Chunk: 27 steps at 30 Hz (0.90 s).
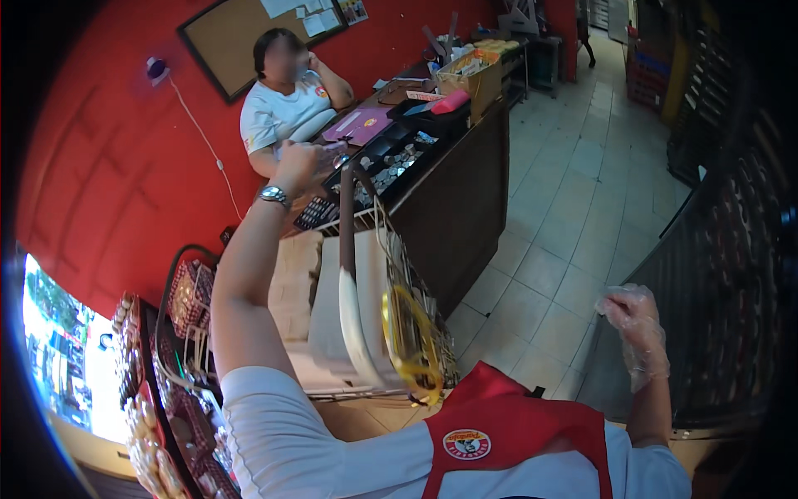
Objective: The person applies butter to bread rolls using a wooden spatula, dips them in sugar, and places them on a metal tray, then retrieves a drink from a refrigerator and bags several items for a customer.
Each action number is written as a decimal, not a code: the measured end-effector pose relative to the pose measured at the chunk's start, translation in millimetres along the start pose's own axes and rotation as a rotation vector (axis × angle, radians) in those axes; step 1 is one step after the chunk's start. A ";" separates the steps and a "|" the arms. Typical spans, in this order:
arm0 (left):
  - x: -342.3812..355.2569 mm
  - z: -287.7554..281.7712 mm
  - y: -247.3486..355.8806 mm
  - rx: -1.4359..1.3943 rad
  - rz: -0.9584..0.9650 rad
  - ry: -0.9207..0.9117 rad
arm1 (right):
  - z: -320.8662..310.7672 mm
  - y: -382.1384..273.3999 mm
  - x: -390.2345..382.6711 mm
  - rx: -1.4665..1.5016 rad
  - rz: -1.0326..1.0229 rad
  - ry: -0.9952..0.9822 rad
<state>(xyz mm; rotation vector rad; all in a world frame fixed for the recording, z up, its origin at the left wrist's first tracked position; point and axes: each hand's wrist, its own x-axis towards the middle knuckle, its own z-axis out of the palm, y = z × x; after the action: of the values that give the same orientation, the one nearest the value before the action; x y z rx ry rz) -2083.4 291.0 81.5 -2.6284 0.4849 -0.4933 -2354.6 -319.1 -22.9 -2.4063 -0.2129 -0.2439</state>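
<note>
My left hand (299,169), bare and with a metal watch (275,195) at the wrist, reaches out over the counter. Its fingers are closed on a thin, pale purplish piece (331,155), too small and blurred to name. Just right of it lies a black tray of coins (397,169), with a calculator (316,213) below the hand. My right hand (638,323) hangs out to the right in a clear plastic glove, its fingers curled and nothing visible in them.
A person (287,108) sits behind the counter (465,200), near a purple folder (357,125). Close before me stands a wire rack (386,241) with a curved rail (353,308). Packaged goods (154,416) fill a shelf at left. Dark racks (731,249) line the right.
</note>
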 end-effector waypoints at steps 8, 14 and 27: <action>79.2 93.8 5.8 -0.279 0.184 0.035 | 35.1 1.7 99.7 0.090 0.077 -0.149; 88.4 79.5 0.4 -0.630 0.013 -0.091 | 73.8 -8.6 154.0 0.024 -0.112 -0.192; 182.3 126.6 63.4 -0.631 0.067 0.086 | 97.3 -16.8 182.8 -0.020 -0.283 -0.300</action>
<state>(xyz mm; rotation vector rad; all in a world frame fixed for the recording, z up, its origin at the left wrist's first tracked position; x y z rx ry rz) -1888.0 205.9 -7.3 -3.1777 0.8718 -0.4941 -2169.8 -226.1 -41.6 -2.4194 -0.6931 -0.0095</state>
